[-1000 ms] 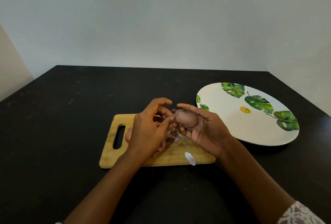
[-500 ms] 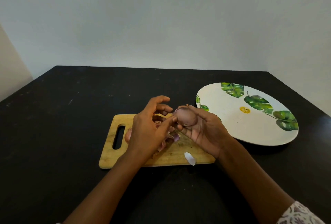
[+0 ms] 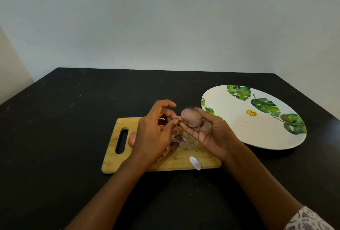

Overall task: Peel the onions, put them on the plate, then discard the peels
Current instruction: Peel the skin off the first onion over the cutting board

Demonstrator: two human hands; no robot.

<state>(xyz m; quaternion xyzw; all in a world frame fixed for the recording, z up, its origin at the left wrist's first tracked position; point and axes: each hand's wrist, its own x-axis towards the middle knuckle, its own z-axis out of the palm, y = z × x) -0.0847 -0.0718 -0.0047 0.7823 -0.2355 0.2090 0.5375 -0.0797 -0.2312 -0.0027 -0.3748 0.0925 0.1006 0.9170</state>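
My right hand [image 3: 209, 134] holds a small purple onion [image 3: 191, 117] in its fingertips, above the far right part of the wooden cutting board [image 3: 114, 161]. My left hand [image 3: 152, 135] is just left of it, thumb and finger pinched at the onion's lower left edge, on a strip of peel as far as I can tell. Loose purple peels [image 3: 177, 141] lie on the board under my left hand. Another onion [image 3: 131, 138] shows partly behind that hand. A white peel piece [image 3: 195, 163] lies at the board's near edge. The white plate with green leaves [image 3: 239, 134] sits to the right.
Board and plate rest on a black table [image 3: 55, 137] that fills the lower view. A pale wall rises behind the table's far edge. The board's handle slot [image 3: 121, 141] is at its left end.
My right hand has lifted the onion slightly and turned it more upright. My left hand's fingers have shifted to pinch at the onion's lower left side.
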